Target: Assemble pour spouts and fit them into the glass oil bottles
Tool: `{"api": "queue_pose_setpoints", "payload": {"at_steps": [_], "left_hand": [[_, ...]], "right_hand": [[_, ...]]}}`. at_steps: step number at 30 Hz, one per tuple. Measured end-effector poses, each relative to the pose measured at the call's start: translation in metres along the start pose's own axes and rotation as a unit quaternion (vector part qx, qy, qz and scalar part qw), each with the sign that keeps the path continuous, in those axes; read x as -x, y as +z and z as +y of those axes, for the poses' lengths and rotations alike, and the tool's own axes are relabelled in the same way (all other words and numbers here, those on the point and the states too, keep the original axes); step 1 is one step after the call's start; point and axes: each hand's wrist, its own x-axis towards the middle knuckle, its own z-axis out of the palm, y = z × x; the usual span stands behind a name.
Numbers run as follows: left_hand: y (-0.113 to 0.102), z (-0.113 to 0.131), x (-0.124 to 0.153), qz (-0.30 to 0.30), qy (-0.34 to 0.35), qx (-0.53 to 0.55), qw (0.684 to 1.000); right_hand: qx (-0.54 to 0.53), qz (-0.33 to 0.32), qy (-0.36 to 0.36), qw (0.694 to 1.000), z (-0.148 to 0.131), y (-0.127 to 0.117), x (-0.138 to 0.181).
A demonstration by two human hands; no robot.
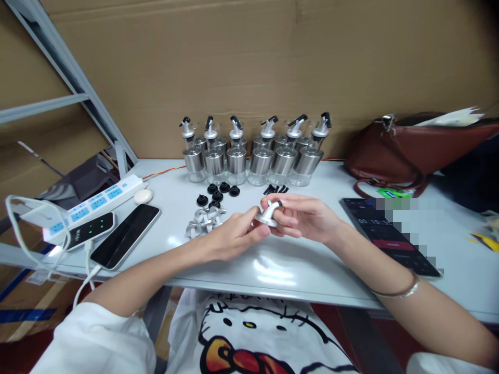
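Observation:
My left hand (234, 236) and my right hand (306, 218) meet above the white table (280, 270), both pinched on one silver pourer spout (268, 214). Its nozzle points up to the right, toward my right fingers. Just left of my left hand lies a small heap of silver spouts (203, 221). Behind them are several black rubber stoppers (218, 193) and some small black caps (276, 189). At the back stands a row of several glass dispenser bottles (253, 156) with steel bands and fitted pourers.
A dark phone (125, 235), a power bank (88, 229) on a white cable and a white power strip (93, 200) lie at the left. A second phone (390, 236) with a lit screen lies at the right, a brown leather bag (409, 150) behind it. A cardboard wall backs the table.

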Motion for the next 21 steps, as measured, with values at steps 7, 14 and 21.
{"api": "queue_pose_setpoints", "payload": {"at_steps": [7, 14, 21], "left_hand": [[-0.028, -0.005, -0.01, 0.194, -0.014, -0.316, 0.928], [-0.054, -0.023, -0.014, 0.192, -0.165, -0.474, 0.843], [-0.059, -0.035, -0.015, 0.14, -0.198, -0.495, 0.834]], "right_hand": [[0.028, 0.105, -0.025, 0.994, -0.009, -0.001, -0.001], [0.014, 0.115, -0.03, 0.993, -0.008, -0.004, -0.002], [0.012, 0.118, -0.04, 0.992, -0.009, -0.002, -0.002]]}}
